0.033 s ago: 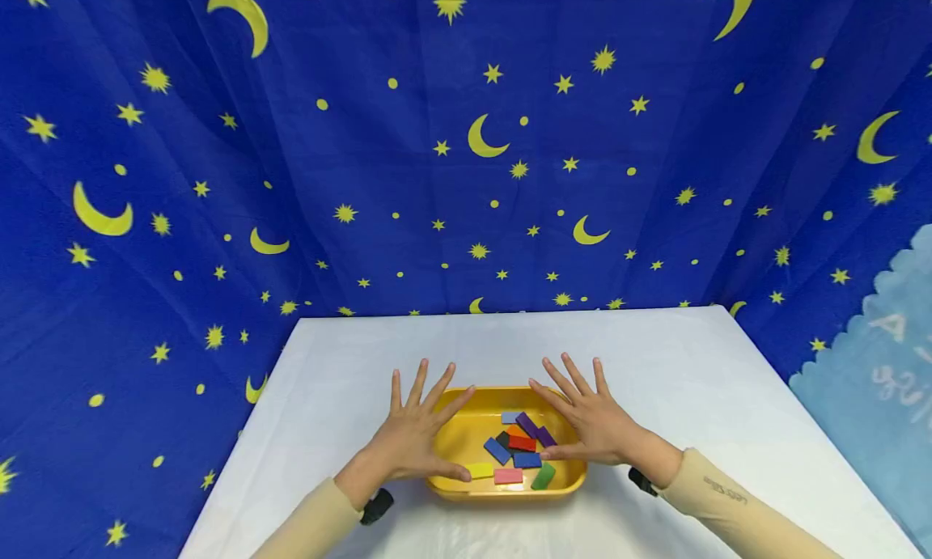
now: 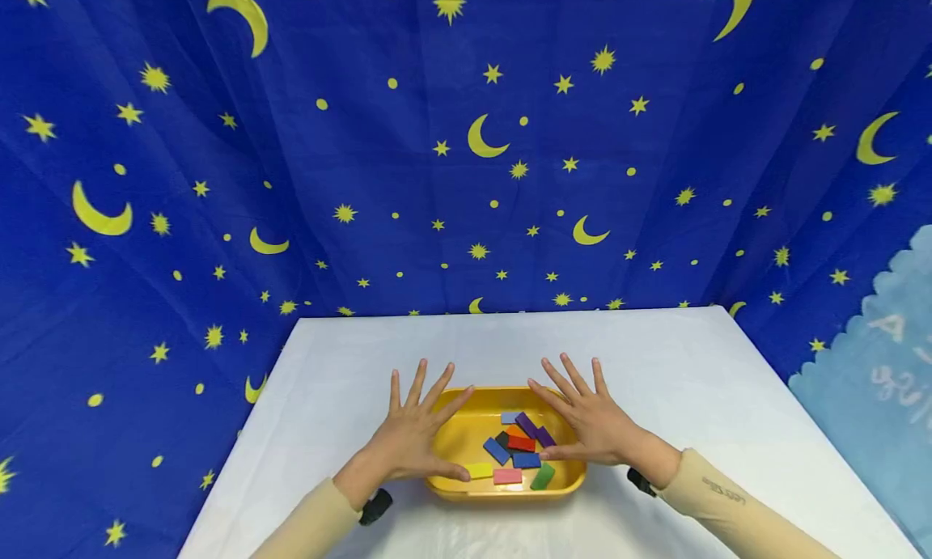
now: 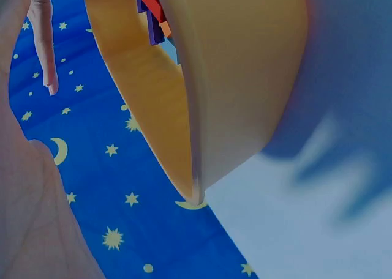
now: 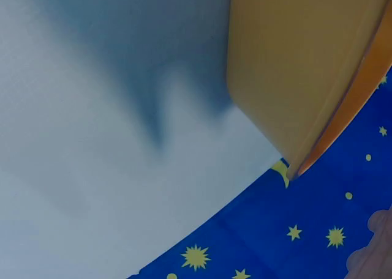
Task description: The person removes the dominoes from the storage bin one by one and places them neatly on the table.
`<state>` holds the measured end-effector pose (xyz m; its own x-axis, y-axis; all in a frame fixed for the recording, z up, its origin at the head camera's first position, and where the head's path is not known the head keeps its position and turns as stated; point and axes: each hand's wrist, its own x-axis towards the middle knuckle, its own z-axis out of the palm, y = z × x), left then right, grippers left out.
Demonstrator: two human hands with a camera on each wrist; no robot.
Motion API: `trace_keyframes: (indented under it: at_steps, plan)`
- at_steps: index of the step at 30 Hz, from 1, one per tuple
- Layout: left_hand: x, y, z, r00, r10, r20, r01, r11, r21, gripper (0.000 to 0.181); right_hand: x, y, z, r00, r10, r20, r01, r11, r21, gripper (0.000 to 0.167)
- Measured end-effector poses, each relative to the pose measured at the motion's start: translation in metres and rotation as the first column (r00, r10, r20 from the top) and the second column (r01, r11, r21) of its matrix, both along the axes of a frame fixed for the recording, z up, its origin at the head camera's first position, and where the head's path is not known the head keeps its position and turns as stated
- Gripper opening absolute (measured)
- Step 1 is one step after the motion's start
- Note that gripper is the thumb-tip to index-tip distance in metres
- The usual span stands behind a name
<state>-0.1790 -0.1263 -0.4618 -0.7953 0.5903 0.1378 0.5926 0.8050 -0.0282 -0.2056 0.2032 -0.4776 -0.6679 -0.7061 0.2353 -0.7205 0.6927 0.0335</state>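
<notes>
A yellow tray [image 2: 455, 493] holds several flat coloured blocks, among them a yellow block [image 2: 480, 470], a pink block [image 2: 507, 476], a green block [image 2: 542, 476] and a red block [image 2: 521, 443]. Over the tray's left end the left hand [image 2: 411, 438] is spread, fingers straight and apart, its thumb tip beside the yellow block. The right hand [image 2: 600, 425] spreads likewise over the right end, thumb near a blue block [image 2: 527, 460]. Neither holds anything; whether they touch the tray cannot be told. In the left wrist view, the tray wall [image 3: 245, 65] stands beside the palm.
The tray sits on a white table [image 2: 349, 349]. Behind and at the sides hangs a blue cloth [image 2: 408, 179] with yellow moons and stars. A light blue panel with white writing [image 2: 874, 397] is at the right.
</notes>
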Motion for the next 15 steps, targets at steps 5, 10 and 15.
trace_keyframes:
  at_steps: [5, 10, 15]
  plan:
    - [0.0032, -0.0043, -0.0010, 1.000, 0.001, -0.004, -0.001, 1.000, 0.003, 0.111, -0.0004, -0.0046, -0.0012, 0.999, 0.015, -0.030, -0.015, 1.000, -0.003, 0.098]
    - [0.0021, -0.0032, 0.0016, 1.000, 0.017, 0.013, -0.017, 1.000, -0.008, 0.110, -0.0005, -0.0049, 0.0033, 0.999, 0.005, -0.045, -0.005, 1.000, 0.007, 0.099]
    - [0.0028, -0.0029, 0.0021, 0.999, 0.026, 0.034, -0.027, 1.000, 0.008, 0.112, 0.0028, -0.0047, 0.0060, 1.000, -0.012, -0.023, 0.012, 1.000, 0.013, 0.098]
